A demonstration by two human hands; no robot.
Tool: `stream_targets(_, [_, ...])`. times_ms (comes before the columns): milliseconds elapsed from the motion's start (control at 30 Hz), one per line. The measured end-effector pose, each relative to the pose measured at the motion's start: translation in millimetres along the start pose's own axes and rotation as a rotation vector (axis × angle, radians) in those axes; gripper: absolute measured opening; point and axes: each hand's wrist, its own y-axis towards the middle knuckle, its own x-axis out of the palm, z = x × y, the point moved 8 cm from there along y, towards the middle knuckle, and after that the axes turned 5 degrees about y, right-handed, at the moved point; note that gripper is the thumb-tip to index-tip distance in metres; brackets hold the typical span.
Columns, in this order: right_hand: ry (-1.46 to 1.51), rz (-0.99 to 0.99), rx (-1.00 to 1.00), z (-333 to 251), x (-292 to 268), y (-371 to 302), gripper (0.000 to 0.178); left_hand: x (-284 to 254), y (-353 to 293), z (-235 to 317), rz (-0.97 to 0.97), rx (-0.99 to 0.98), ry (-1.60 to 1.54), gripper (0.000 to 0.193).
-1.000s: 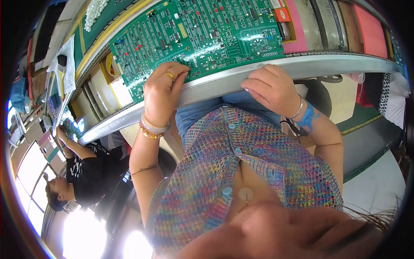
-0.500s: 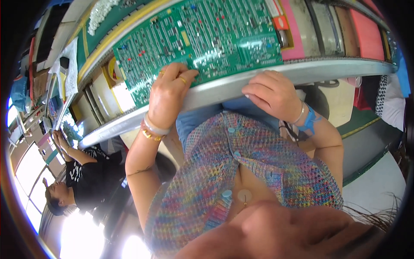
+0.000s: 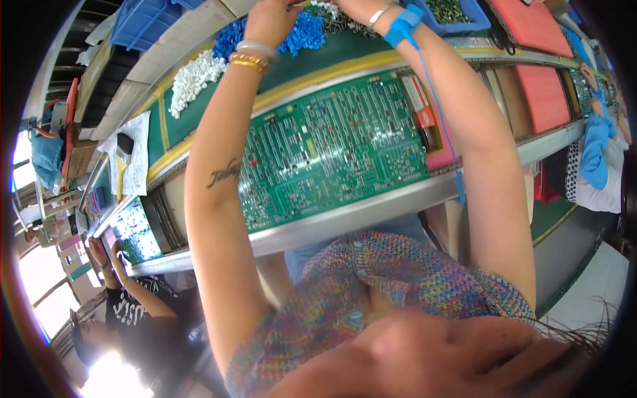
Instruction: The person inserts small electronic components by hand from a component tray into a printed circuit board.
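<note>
Both arms stretch over a large green circuit board (image 3: 332, 146) that lies across the metal rails, dense with small components. My left hand (image 3: 271, 21) is at the far bench, beside a heap of blue parts (image 3: 306, 36). My right hand (image 3: 361, 9) is near it, above a pile of dark and silvery small parts (image 3: 345, 25). The upper edge cuts off most of the fingers of both hands, so their grip is not visible. A blue wrist strap (image 3: 405, 26) with a cord is around my right wrist.
White small parts (image 3: 196, 79) lie heaped at the far left. A blue bin (image 3: 458, 14) of small parts stands at the far right. The near metal rail (image 3: 371, 204) runs in front of me. A co-worker's hands (image 3: 106, 255) are at another board on the left.
Both hands have left the board's near edge and the near rail and reached forward to the parts heaps. The view has tilted, so the board appears lower and more of the far bench shows.
</note>
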Motion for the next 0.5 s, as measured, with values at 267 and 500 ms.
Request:
stream_targets(267, [-0.26,-0.108,0.097,9.1,77.6,34.9,0.022,64.5,29.9,-41.8,-0.054,-0.002,0.206,0.016])
stream_targets(500, [-0.122,0.044,0.044,9.6,37.7,21.1,0.018,69.1,31.7,-24.7,-0.098,-0.015,0.247,0.018])
